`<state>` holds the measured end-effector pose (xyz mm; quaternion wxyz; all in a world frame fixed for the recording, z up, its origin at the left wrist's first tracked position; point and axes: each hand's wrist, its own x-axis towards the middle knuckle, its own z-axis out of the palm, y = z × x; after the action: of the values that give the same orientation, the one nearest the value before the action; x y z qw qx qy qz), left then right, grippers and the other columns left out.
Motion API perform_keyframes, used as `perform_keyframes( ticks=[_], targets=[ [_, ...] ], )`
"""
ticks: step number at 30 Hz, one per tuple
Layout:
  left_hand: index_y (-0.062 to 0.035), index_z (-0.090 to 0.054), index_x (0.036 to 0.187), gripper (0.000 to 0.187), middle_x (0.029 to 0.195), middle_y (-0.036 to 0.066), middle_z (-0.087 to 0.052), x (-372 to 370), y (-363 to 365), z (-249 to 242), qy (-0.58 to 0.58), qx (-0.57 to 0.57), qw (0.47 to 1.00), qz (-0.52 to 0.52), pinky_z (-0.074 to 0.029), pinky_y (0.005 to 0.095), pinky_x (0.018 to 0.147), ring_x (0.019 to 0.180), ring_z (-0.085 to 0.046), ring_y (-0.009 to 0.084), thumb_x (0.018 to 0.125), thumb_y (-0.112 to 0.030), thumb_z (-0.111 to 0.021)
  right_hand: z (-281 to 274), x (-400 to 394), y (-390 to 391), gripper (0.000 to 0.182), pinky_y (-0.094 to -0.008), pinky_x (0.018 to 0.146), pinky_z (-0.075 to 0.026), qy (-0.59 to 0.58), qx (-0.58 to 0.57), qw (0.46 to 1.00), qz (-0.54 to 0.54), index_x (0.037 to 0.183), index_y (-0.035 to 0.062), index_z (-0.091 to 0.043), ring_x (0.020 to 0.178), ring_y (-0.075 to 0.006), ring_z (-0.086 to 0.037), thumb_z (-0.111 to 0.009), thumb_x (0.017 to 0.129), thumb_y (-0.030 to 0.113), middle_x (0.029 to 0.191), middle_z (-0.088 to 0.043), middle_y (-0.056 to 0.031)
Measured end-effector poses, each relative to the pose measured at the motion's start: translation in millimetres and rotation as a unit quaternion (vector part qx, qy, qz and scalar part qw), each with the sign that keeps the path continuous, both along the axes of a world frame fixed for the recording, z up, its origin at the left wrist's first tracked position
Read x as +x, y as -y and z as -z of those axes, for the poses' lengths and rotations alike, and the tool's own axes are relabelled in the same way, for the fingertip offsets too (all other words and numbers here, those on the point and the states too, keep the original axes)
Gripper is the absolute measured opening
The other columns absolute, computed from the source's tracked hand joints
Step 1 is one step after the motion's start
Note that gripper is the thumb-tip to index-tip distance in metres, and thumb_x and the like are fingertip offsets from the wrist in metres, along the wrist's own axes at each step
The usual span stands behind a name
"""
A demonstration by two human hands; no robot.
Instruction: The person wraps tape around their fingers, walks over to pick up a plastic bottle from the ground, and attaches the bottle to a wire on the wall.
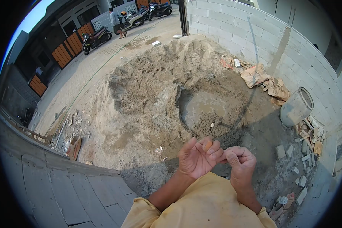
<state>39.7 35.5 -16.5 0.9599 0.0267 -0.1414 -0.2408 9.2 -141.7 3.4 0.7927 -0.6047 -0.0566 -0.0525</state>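
Observation:
My left hand (198,156) is raised palm up in front of my chest, its fingers curled in. A small orange patch (208,145) shows on or between its fingers. My right hand (240,164) is closed in a pinch, its fingertips meeting those of the left hand. I cannot tell what is between them. Beyond both hands lies wet grey mortar (216,133) beside a pool of muddy water (205,106). The pale round end of a stick or handle (212,124) pokes out of the mix.
A sand heap (148,83) spreads ahead. Along the right block wall (250,30) are torn paper sacks (254,75), a grey bucket (297,107) and broken blocks (280,152). A low block wall (64,190) stands left. Motorbikes (97,40) and a walking person (116,22) are far back.

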Motion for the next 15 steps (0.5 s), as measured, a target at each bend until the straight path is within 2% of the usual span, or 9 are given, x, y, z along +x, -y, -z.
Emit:
perform_keyframes(
  ticks=[5,7,15],
  targets=[
    [-0.0130,-0.056,0.091,0.048,0.097,0.003,-0.053,-9.5,7.4,16.8,-0.061,-0.032,0.997,0.024,-0.043,0.0366,0.098,0.094,-0.053,0.0180,0.100,-0.058,-0.072,20.1,-3.3,3.1,0.007,-0.0275,0.080,-0.057,0.002,0.027,1.000,0.011,0.101,-0.0008,-0.073,0.089,-0.0123,-0.068,-0.080,0.100,0.001,0.105,-0.071,-0.0088],
    [-0.0128,-0.056,0.092,0.048,0.097,0.003,-0.053,-11.5,7.7,22.1,-0.106,-0.038,0.993,0.039,-0.044,0.0378,0.105,0.096,-0.054,0.0195,0.097,-0.057,-0.075,23.8,-5.0,2.2,0.009,-0.0269,0.081,-0.055,-0.004,0.038,0.999,0.011,0.100,-0.0001,-0.072,0.089,-0.0117,-0.066,-0.081,0.099,0.001,0.104,-0.071,-0.0081],
    [-0.0105,-0.060,0.098,0.047,0.100,0.004,-0.054,-13.3,6.9,21.7,-0.110,-0.048,0.992,0.043,-0.047,0.0391,0.107,0.100,-0.056,0.0205,0.096,-0.055,-0.077,26.3,-5.0,-1.9,0.016,-0.0271,0.085,-0.050,-0.003,0.067,0.998,0.008,0.097,0.0043,-0.067,0.093,-0.0106,-0.061,-0.083,0.097,0.001,0.104,-0.065,-0.0043]
  ],
)
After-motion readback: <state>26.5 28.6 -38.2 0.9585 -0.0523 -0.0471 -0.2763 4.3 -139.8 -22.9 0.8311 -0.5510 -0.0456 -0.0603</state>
